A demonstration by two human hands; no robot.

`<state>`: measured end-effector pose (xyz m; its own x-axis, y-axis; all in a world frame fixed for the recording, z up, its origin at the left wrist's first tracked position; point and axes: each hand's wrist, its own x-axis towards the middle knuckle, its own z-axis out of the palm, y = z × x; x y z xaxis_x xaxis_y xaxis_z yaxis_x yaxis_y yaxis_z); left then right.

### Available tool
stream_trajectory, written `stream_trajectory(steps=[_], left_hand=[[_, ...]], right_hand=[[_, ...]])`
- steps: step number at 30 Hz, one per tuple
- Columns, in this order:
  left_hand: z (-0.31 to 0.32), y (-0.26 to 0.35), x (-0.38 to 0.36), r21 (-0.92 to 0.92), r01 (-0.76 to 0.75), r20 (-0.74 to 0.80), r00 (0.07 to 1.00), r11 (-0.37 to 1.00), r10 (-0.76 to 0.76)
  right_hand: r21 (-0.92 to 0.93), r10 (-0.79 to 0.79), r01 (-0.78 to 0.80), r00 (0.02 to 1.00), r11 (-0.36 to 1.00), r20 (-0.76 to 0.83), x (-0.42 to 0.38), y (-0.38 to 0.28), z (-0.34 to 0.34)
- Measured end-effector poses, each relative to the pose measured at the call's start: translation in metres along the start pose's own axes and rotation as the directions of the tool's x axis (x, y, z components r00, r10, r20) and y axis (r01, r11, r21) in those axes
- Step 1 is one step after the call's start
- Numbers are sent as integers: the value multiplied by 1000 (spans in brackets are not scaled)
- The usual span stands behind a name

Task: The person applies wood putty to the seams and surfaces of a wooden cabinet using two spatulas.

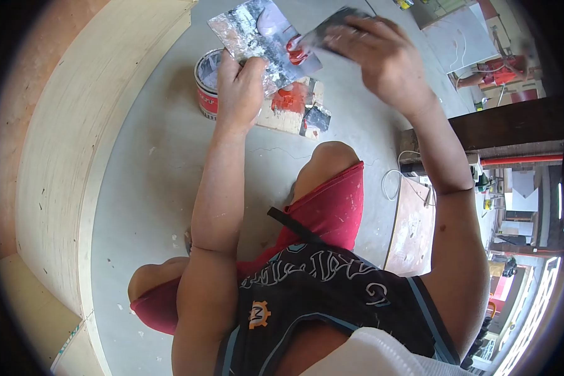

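My left hand (243, 91) grips a flat, putty-smeared plate (244, 41) by its near edge, thumb on top. On the plate lie a pale lilac dab of putty (270, 22) and a red dab (297, 51). My right hand (382, 59), slightly blurred, is closed round a dark, flat putty spreader (338, 31), whose edge is at the red dab. Just beyond my left hand stands an open can (207, 103) with a red label and pale material inside. Under the plate, a paint-stained board (272, 119) with a red smear lies on the floor.
A curved pale wooden panel (62, 156) runs along the left. On the right are a dark beam (501, 128), a stained board (410, 225) and a white cable (390, 182). Another person in red (504, 70) is in the background at upper right.
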<state>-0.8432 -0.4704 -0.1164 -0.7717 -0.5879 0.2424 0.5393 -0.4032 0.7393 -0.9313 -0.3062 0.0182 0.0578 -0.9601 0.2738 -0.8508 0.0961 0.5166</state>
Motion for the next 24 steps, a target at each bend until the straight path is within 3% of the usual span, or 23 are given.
stream_trajectory(steps=[2,3,7,10,12,13,14,16,19,20,22,23,24], left_hand=[[-1,-2,1,-1,15,-1,1000,1000,-15],[-2,-3,2,-70,7,4,1000,998,-7],[-8,-2,5,-129,74,-33,996,989,-78],[-8,1,8,-192,80,27,997,978,-76],[-3,4,6,-220,97,13,995,971,-96],[-2,5,4,-245,116,5,993,963,-118],[-3,3,5,-245,116,3,993,962,-119],[-3,0,7,-232,21,-4,1000,973,-23],[-6,2,6,-164,70,-62,995,984,-81],[-6,5,6,-162,65,-61,995,985,-76],[2,18,0,-361,186,-45,975,914,-216],[4,17,0,-363,180,-41,977,914,-208],[4,13,0,-424,163,-20,982,891,-189]], right_hand=[[-3,53,-54,989,999,-141,0,8,6],[35,-33,37,994,999,-104,2,1,6],[-133,-3,-3,999,991,-45,-1,10,-1],[-36,-95,94,995,995,-32,1,-4,0],[-38,-66,66,998,997,26,4,0,-8],[-61,-28,25,999,998,-39,3,6,-4],[-86,9,-18,994,996,-108,3,10,-2],[-28,-73,70,990,997,-117,2,6,0],[-42,-48,47,998,998,-40,1,3,1],[182,102,-76,985,980,-137,1,0,4],[609,424,-223,882,761,-206,-5,-8,14],[712,443,-164,868,683,-225,-7,-20,26],[643,453,-246,874,725,-176,-9,-40,25]])
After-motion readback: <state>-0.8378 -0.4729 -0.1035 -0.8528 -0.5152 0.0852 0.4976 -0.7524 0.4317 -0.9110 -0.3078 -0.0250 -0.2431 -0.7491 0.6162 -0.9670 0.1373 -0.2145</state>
